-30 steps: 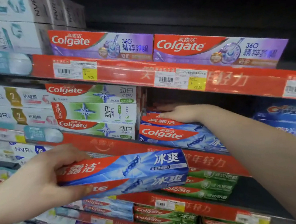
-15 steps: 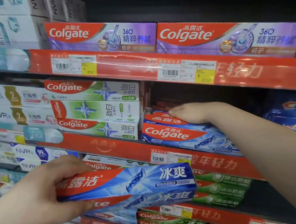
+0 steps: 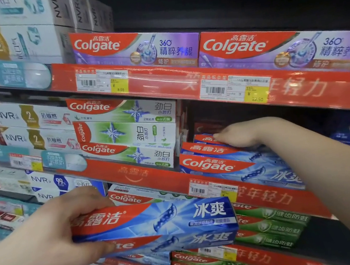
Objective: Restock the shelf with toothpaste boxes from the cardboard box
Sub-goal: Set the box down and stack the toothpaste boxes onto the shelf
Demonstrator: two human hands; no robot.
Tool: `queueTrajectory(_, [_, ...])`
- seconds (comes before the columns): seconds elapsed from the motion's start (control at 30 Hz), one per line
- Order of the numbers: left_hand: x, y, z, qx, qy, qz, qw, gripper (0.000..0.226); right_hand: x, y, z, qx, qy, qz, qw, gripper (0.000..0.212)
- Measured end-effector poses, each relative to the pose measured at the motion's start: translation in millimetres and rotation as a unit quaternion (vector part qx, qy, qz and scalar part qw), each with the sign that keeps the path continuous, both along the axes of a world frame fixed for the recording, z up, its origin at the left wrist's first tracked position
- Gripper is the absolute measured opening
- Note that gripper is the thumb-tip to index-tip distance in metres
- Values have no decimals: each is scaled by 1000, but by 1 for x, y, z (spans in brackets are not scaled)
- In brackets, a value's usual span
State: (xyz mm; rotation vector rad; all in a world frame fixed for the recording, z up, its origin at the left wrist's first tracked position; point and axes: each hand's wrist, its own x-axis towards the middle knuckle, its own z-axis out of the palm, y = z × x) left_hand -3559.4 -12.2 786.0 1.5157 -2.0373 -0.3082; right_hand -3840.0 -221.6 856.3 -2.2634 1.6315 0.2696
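Left hand (image 3: pixel 50 240): thumb below, fingers on top, clamping the end of a blue toothpaste box (image 3: pixel 159 225) held level before the shelves. Right hand (image 3: pixel 241 133): fingers together, flat on the stacked blue boxes (image 3: pixel 229 165) on the middle shelf. Green-white boxes (image 3: pixel 127 129) just left. Red price rail (image 3: pixel 144 174) fronts the shelf; purple boxes (image 3: pixel 136 46) above; dark recess behind.

Your left hand (image 3: pixel 56 234) held a long blue-and-red toothpaste carton (image 3: pixel 159 225) in front of the lower shelves. Your right hand (image 3: pixel 243 133) rested on the stacked blue Colgate cartons (image 3: pixel 229 165) on the middle red-edged shelf (image 3: pixel 144 174). Left of that stack sat the green-and-white Colgate cartons (image 3: pixel 124 130); above, the purple Colgate cartons (image 3: pixel 136 46).
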Motion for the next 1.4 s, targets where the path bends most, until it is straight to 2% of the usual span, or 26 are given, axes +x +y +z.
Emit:
queueTrajectory(0.17, [1,-6,-5,14,25,-9,1000,52,3,0,0,38,-49,-36,997,55])
queueTrajectory(0.37, [-7,-13,-3,5,8,-23,1000,53,7,5,-5,-1,-96,-40,995,56])
queueTrajectory(0.6, [-15,-19,1,0,25,-49,999,53,-34,27,-14,-81,-72,64,992,57])
queueTrajectory(0.77, [-23,-22,5,-23,37,-61,997,53,-53,44,-31,-97,-28,57,993,90])
queueTrajectory(0.93, [-29,-22,11,-43,32,-86,995,48,-57,38,-39,-143,10,89,986,74])
queueTrajectory(1.07, [-27,-19,14,-42,39,-69,996,50,-58,32,-37,-125,9,80,989,72])
queueTrajectory(1.27, [-27,-21,21,-34,50,-57,997,51,-57,39,-37,-178,22,55,982,78])
queueTrajectory(1.4, [-31,-21,22,-22,68,-59,996,53,-77,47,-36,-159,17,40,986,67])
